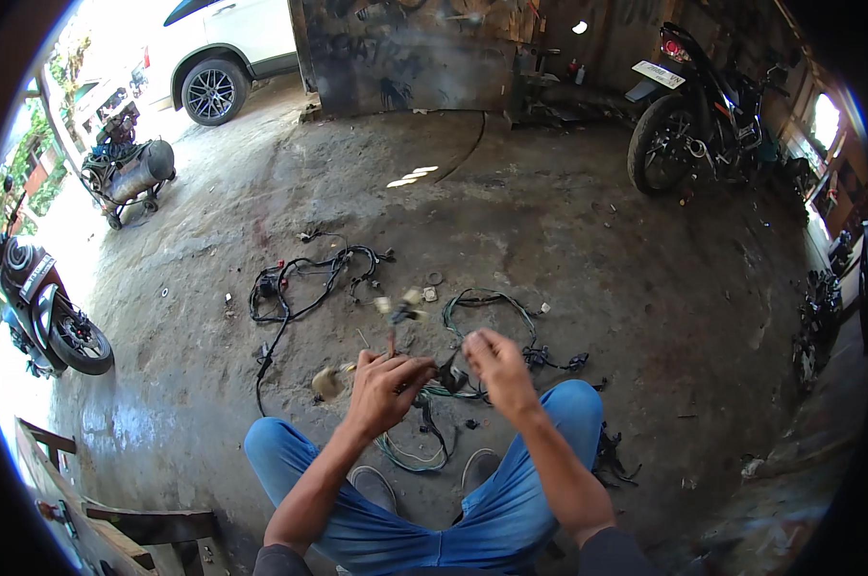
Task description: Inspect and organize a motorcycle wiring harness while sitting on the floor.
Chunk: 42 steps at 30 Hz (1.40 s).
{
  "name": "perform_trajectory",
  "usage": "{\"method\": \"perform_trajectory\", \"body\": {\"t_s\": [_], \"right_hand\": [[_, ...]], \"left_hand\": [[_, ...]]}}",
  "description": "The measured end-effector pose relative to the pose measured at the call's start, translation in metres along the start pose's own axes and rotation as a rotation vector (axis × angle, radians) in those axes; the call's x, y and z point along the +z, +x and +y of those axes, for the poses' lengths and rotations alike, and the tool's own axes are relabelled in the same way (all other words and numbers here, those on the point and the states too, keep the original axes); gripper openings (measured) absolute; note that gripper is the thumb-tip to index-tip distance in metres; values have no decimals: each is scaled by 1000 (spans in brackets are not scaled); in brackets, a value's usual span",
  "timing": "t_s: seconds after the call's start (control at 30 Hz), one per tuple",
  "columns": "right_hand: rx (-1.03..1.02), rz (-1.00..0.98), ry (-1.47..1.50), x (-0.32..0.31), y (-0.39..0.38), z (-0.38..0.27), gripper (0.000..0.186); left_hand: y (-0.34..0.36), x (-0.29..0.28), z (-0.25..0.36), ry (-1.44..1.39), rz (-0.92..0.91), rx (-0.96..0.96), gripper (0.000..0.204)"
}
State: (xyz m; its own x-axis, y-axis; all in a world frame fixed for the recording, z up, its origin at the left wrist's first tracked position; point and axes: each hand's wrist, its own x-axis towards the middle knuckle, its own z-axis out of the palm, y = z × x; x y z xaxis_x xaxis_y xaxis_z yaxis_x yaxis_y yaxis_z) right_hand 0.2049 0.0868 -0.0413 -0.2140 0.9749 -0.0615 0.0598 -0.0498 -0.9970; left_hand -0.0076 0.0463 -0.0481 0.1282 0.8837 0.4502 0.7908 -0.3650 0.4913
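Note:
I sit with knees apart over a bundle of dark and green wires that hangs between my hands. My left hand (386,389) is closed on the wiring harness (450,378), its fingers bent. Just to the right, my raised right hand (499,367) has thumb and fingers pinched together; whatever lies between them is too small to make out. Beyond my left hand is a blurred cluster of pale and black connectors (405,309). Loose pale and green wires (415,468) dangle low between my shoes.
A second black wiring harness (264,353) lies looped on the concrete, front left. Dark connectors (614,451) lie by my right knee. Farther off stand a motorcycle (669,139), an air compressor (136,173), another motorcycle (55,317) and a white car (228,43). A wooden frame (146,526) is at lower left.

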Motion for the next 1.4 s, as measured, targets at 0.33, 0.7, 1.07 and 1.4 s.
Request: {"method": "perform_trajectory", "body": {"t_s": [0.33,0.7,1.07,1.4], "right_hand": [[-195,-64,-290,73,-24,54,29],[129,-14,103,-9,58,44,29],[70,342,700,4,9,39,34],[-208,4,346,48,1,68,26]], "left_hand": [[4,15,-23,-915,140,-529,28],[7,-13,-22,-316,-147,-50,21],[1,3,-17,-659,49,-354,33],[-2,5,-6,-527,-110,-301,35]]}}
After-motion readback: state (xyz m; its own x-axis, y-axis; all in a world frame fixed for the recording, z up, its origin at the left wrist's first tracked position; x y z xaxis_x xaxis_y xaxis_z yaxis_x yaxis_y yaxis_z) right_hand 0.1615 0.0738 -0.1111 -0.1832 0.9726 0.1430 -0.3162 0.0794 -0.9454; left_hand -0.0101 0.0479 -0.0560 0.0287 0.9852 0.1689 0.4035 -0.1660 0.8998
